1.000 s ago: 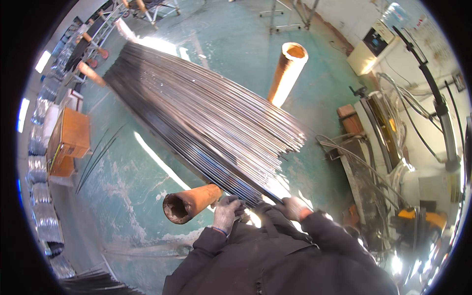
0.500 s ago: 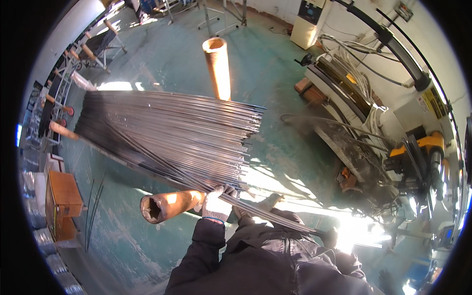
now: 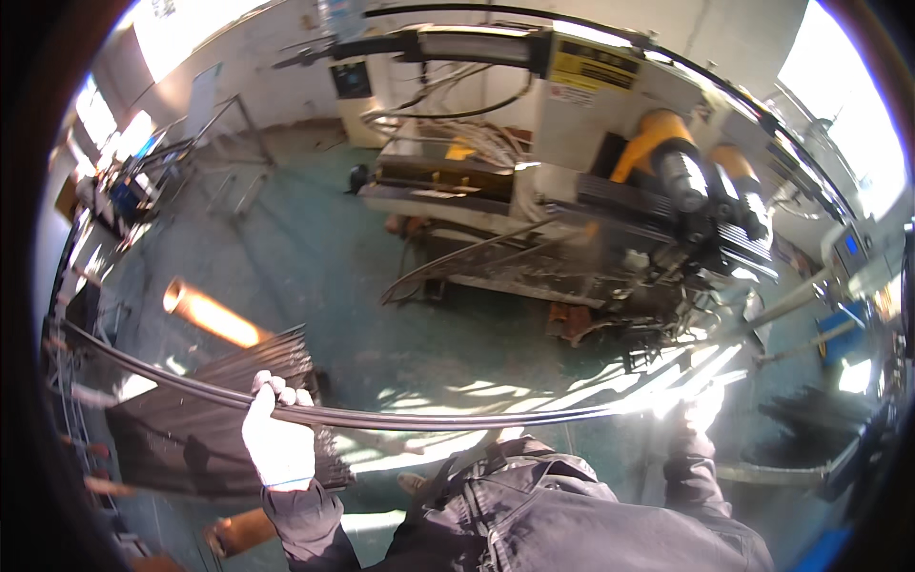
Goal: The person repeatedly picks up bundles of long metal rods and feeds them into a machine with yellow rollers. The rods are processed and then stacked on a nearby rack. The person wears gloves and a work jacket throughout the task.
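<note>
My left hand, in a white glove, is closed around a small bundle of long, thin dark metal rods. The rods run across in front of my body, bowing down in the picture, and their far left part reaches past the pile. My right hand grips the bundle near its right end, with strong sunlight washing out its fingers. Beneath and beyond my left hand lies a wide pile of similar rods.
Rust-brown tubes, one upright and one near my left forearm, stand by the pile. Ahead is a long machine with yellow-and-metal cylinders and loose cables. A dark rod heap lies at right. Sunlit green floor lies between.
The rod bundle has been raised off the pile and now spans in front of me. My view has swung right toward the machine, and both hands are higher and farther apart.
</note>
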A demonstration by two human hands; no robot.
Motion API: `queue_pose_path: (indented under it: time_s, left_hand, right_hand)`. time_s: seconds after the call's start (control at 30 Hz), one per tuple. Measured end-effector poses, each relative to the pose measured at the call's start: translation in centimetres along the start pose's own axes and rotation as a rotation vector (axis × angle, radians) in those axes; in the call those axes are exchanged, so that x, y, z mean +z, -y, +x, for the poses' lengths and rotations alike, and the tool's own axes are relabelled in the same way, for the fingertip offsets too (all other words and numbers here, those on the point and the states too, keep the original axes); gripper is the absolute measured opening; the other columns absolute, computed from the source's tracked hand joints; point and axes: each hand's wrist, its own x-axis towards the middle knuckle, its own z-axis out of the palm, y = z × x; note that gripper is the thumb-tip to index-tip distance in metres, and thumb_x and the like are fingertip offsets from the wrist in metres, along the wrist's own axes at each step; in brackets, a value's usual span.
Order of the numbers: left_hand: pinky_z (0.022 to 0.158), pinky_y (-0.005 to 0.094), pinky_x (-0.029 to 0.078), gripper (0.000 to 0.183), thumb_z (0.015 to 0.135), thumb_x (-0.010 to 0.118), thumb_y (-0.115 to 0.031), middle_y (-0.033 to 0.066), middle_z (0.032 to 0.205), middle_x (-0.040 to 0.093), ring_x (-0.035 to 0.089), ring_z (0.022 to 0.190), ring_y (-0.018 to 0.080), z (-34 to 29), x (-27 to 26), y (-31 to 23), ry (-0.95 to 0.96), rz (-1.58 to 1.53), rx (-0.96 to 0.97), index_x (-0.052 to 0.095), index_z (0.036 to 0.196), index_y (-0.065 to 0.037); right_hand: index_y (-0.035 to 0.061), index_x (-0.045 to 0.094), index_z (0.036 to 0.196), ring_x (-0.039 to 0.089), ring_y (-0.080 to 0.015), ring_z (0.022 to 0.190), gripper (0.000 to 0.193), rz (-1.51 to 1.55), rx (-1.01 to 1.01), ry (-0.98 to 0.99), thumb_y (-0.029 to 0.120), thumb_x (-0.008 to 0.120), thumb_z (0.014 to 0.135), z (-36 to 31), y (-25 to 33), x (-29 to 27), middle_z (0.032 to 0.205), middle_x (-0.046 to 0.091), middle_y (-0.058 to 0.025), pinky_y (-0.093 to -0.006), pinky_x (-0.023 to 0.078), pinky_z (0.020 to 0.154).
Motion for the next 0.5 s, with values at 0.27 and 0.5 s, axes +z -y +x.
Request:
queue_pose_path:
  time_s: [0.27, 0.5]
  left_hand:
    - [0.116, 0.0552, 0.049, 0.024, 0.102, 0.063, -0.002, 0.0090, 0.115, 0.067, 0.064, 0.112, 0.0296, 1.5, 16.8, 12.4, 0.460, -0.042, -0.174, 0.065, 0.125, -0.006]
    - [0.126, 0.0519, 0.048, 0.038, 0.111, 0.066, -0.017, 0.0100, 0.134, 0.066, 0.065, 0.124, 0.0271, 13.4, 21.5, 6.6, 0.794, -0.017, 0.024, 0.062, 0.145, 0.000]
  right_hand:
    - [-0.0065, 0.062, 0.142, 0.070, -0.0359, 0.128, 0.032, 1.628, 0.580, 0.522, 0.001, 0.057, 0.112, 0.8, 6.5, 7.4, 0.132, 0.072, -0.0199, -0.0516, 0.057, 0.116]
    - [-0.0003, 0.067, 0.137, 0.074, -0.0305, 0.114, 0.026, 1.852, 0.653, 0.299, 0.014, 0.063, 0.117, 12.8, 7.4, 6.4, 0.119, 0.076, -0.0120, -0.0478, 0.061, 0.104]
